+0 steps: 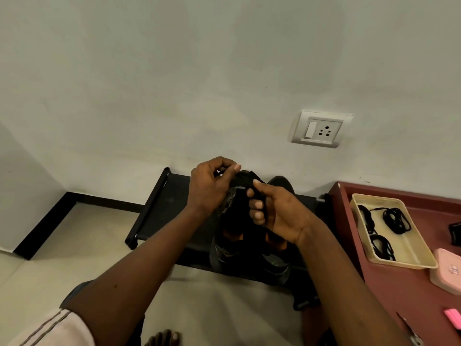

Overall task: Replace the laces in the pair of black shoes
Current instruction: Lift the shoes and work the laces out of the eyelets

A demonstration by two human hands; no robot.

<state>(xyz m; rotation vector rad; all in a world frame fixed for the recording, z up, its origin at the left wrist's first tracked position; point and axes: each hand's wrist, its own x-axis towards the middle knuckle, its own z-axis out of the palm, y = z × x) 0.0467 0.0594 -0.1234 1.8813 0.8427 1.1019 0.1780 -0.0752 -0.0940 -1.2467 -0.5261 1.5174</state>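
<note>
Two black shoes stand side by side on a low black rack, toes toward the wall. Over the left shoe my left hand pinches a black lace end between thumb and fingertips near the toe. My right hand curls its fingers round the raised black tongue of that shoe. The right shoe sits partly hidden under my right hand and wrist. Spare black laces lie coiled in a cream tray on the right.
The rack stands against a pale wall with a socket plate. A maroon table on the right carries the tray, a pink box, a small pink item and a dark object at the frame edge. My bare foot shows below.
</note>
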